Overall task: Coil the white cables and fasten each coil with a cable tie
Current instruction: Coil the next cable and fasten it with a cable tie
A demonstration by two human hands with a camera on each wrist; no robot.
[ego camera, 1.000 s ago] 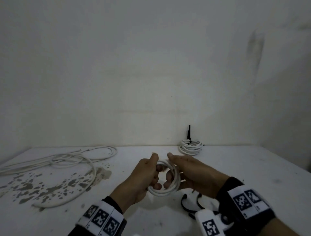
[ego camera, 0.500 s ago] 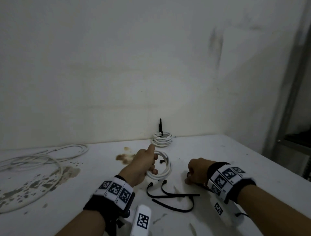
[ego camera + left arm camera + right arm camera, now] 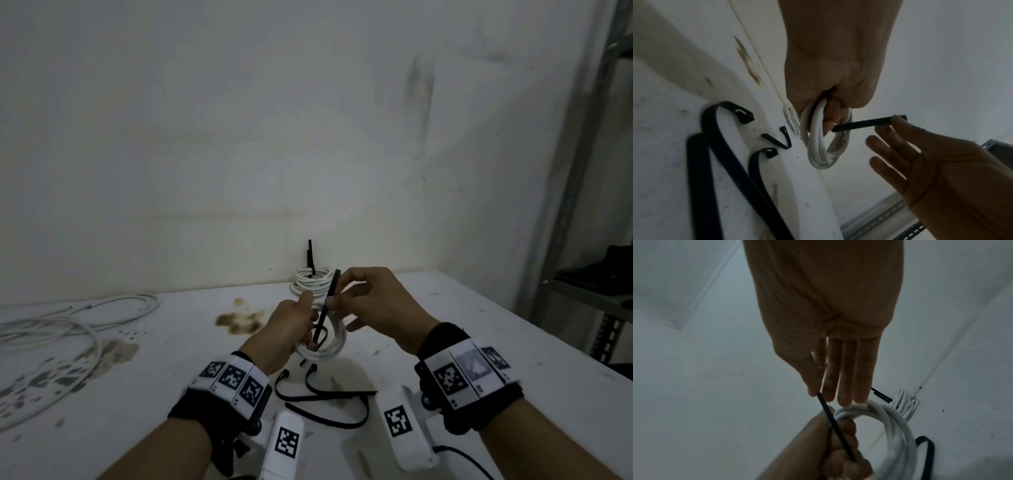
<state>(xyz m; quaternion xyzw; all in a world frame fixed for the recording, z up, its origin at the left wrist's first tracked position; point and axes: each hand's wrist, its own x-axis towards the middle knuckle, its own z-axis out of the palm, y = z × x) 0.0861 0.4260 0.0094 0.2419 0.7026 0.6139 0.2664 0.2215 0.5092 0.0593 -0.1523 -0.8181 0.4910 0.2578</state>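
Note:
My left hand [image 3: 303, 329] grips a small white cable coil [image 3: 337, 346] and holds it upright just above the table. My right hand [image 3: 334, 298] pinches a black cable tie [image 3: 327, 308] between thumb and index finger, its other fingers straight. The tie's lower tip pokes into the middle of the coil by my left fingers. The left wrist view shows the coil [image 3: 818, 146] hanging from my fist and the tie [image 3: 861, 123] pointing at it. In the right wrist view the tie [image 3: 830, 416] runs down to my left fingers beside the coil [image 3: 898, 425].
A finished coil [image 3: 311, 282] with an upright black tie stands at the wall behind my hands. Spare black ties [image 3: 325, 397] lie on the white table [image 3: 462, 329] below the hands. Loose white cable [image 3: 68, 322] sprawls at the left among stains. A metal shelf [image 3: 582, 240] stands right.
My right hand left the table with a black tie and rose to the coil. My left hand kept its grip and lifted the coil a little.

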